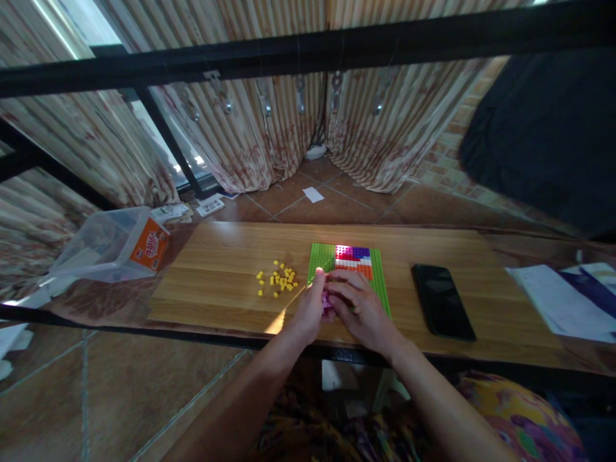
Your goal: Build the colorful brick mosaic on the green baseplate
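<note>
Small pink toy bricks (327, 300) show between my two hands, over the near edge of a green studded baseplate (380, 273). My left hand (310, 309) is closed around the pink bricks with its thumb raised. The bent fingers of my right hand (359, 305) reach over from the right and touch them; its fingertips are partly hidden. On the baseplate sits a block of fitted bricks (353, 256) in red, purple, white and orange. Left of my hands, a loose scatter of yellow bricks (283, 280) lies on the wooden board.
A black phone (443, 301) lies right of the baseplate on the wooden board (231, 250). At the left stands a clear plastic box (106, 240) with an orange label. Papers (563, 301) lie at the far right. A dark metal bar (289, 54) crosses in front of the curtains.
</note>
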Available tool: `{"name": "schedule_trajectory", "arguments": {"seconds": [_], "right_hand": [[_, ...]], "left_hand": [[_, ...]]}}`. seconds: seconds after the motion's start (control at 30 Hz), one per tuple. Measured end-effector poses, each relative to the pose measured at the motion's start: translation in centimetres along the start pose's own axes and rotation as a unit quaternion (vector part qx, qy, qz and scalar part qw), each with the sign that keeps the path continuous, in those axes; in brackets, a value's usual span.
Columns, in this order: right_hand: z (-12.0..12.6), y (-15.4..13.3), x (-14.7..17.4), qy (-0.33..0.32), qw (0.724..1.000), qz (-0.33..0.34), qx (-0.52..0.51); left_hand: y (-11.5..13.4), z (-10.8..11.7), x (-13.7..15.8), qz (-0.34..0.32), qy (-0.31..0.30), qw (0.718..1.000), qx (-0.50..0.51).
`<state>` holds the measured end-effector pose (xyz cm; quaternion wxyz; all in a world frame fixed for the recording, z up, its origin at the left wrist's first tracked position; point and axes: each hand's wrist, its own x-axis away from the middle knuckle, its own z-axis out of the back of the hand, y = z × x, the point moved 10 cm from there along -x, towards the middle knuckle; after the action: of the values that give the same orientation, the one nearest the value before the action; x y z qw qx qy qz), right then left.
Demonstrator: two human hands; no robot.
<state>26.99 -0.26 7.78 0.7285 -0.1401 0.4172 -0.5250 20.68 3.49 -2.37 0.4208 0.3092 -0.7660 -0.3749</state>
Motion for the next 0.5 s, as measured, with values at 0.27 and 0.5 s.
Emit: {"name": "schedule_trajectory", "arguments": {"seconds": [0.27, 0.5], "right_hand": [[-0.8, 1.3, 0.2, 0.007, 0.999, -0.037, -0.027], [1.0, 2.2, 0.3, 0.066, 0.996, -0.053, -0.039]], "left_hand": [[0.7, 0.1, 0.3, -0.013, 0.014, 0.999, -0.036], [1.3, -0.1, 0.5, -0.030, 0.020, 0.999, -0.011]]}}
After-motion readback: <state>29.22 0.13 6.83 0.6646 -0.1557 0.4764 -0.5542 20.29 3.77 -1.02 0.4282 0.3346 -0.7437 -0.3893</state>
